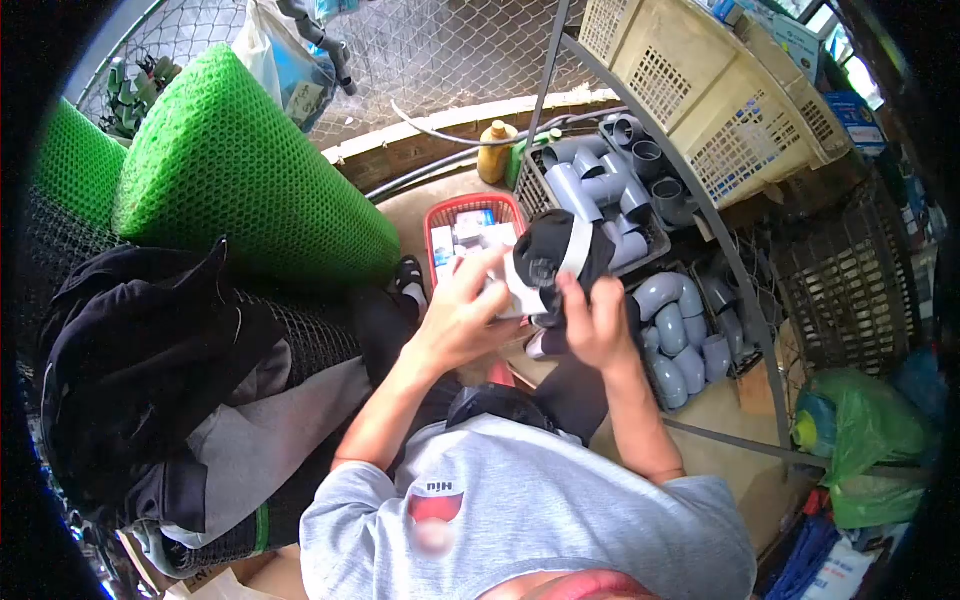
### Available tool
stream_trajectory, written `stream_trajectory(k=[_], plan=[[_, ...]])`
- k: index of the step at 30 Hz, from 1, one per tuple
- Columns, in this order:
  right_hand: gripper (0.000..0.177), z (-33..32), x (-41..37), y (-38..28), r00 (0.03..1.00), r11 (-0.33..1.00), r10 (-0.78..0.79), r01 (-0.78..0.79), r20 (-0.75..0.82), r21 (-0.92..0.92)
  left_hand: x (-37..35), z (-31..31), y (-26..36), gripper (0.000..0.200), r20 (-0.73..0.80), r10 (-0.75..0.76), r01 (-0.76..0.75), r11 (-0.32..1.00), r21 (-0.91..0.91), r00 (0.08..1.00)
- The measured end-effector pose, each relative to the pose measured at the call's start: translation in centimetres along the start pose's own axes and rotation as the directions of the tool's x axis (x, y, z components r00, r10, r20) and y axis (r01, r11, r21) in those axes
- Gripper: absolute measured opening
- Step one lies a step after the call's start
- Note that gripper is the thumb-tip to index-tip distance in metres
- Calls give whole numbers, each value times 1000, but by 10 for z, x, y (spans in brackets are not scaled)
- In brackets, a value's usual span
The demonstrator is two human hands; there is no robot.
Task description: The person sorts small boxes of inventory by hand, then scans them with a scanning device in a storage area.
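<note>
In front of my chest, both hands are raised close together. My left hand (467,312) is closed, fingers bent around a small white object (522,292) whose kind I cannot make out. A black bundle with a pale strip across it (547,250) sits against that object. My right hand (600,322) pinches the near side of the black bundle, thumb and fingers at the strip. Just beyond my left hand stands a red plastic basket (432,215) holding several small white and blue boxes (470,228).
Crates of grey pipe fittings (600,185) and grey elbows (672,330) lie right, under a metal frame bar (735,270). A pale crate (720,110) is above. Green mesh rolls (250,170) and a black jacket (130,360) are left. A yellow bottle (493,152) stands behind.
</note>
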State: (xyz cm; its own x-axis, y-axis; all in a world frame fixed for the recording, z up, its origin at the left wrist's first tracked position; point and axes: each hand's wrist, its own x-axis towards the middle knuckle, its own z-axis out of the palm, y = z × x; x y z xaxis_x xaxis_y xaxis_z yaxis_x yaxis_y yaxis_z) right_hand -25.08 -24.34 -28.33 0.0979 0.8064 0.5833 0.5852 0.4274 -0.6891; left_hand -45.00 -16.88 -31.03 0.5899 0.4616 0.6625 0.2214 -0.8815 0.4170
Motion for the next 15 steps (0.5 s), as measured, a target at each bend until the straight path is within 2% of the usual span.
stream_trajectory(k=[1, 3, 5, 7, 8, 9, 10, 11, 12, 13, 15], plan=[[22, -3, -6, 15, 998, 998, 51, -50, 24, -41, -2, 1, 1, 43, -5, 114, -114, 992, 53, 993], [20, 1, -9, 17, 985, 986, 147, -152, 86, 61, -3, -2, 4, 42, 18, 93, -93, 996, 8, 996], [17, 13, -14, 0, 998, 1000, 3, -1, 69, -17, -14, 1, -11, 41, 4, -69, 70, 997, -28, 998], [26, 22, -23, -9, 994, 998, 41, -44, 97, 33, -26, 7, -16, 36, -29, -210, 208, 976, -70, 977], [26, 22, -24, -8, 991, 992, 84, -93, 102, 80, -37, 17, -19, 35, -6, -300, 292, 934, -207, 954], [27, 20, -28, -6, 985, 981, 133, -146, 110, 124, -49, 26, -15, 34, 34, -386, 373, 863, -340, 922], [25, 20, -36, 2, 984, 975, 163, -173, 79, 140, -59, 35, -4, 36, 136, -514, 518, 741, -427, 847], [24, 24, -46, 11, 981, 968, 187, -192, 48, 160, -67, 51, 11, 45, 130, -599, 560, 619, -551, 790], [27, 30, -53, 11, 980, 968, 196, -200, 41, 152, -74, 71, 23, 50, 127, -664, 529, 448, -721, 737], [36, 39, -63, 19, 993, 989, 99, -105, 64, 105, -84, 89, 32, 55, 145, -724, 457, 255, -852, 675], [45, 56, -82, 11, 993, 996, 85, -87, 79, 15, -109, 118, 28, 63, 145, -756, 398, 162, -903, 639]])
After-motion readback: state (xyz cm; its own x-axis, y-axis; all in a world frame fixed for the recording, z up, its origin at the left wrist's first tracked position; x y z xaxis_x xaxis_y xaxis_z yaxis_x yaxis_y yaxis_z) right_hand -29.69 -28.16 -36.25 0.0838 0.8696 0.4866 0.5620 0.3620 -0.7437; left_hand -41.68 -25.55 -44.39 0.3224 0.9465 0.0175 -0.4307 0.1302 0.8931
